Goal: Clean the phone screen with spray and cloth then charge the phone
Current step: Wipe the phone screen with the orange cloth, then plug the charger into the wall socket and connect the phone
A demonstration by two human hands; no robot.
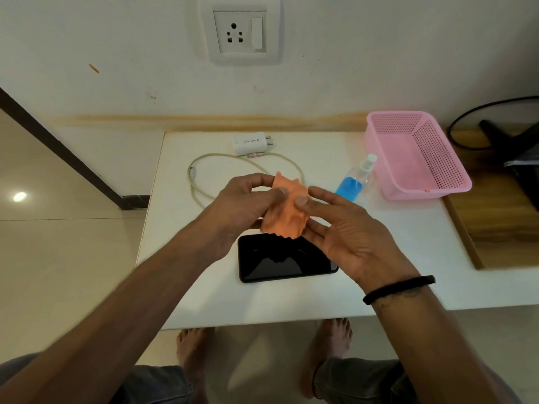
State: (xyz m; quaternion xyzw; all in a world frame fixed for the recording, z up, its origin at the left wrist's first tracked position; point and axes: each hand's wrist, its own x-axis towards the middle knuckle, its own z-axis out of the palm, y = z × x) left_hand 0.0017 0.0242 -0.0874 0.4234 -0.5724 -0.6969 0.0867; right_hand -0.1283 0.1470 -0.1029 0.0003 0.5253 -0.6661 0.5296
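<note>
A crumpled orange cloth (284, 217) hangs in the air between both hands, just above the phone. My left hand (242, 208) pinches its left side with thumb and fingers. My right hand (347, 231) holds its right side, palm turned up. The black phone (280, 263) lies flat, screen up and dark, on the white table (204, 287); the cloth and right hand cover its top edge. A clear spray bottle (354, 182) with blue liquid stands to the right. A white charger plug (252, 143) and its looped cable (201, 182) lie behind the hands.
A pink perforated basket (420, 158) sits at the table's back right. A wall socket with switch (240, 32) is above the table. A wooden surface (501, 211) with dark objects and a black cord adjoins on the right. Bare feet show under the front edge.
</note>
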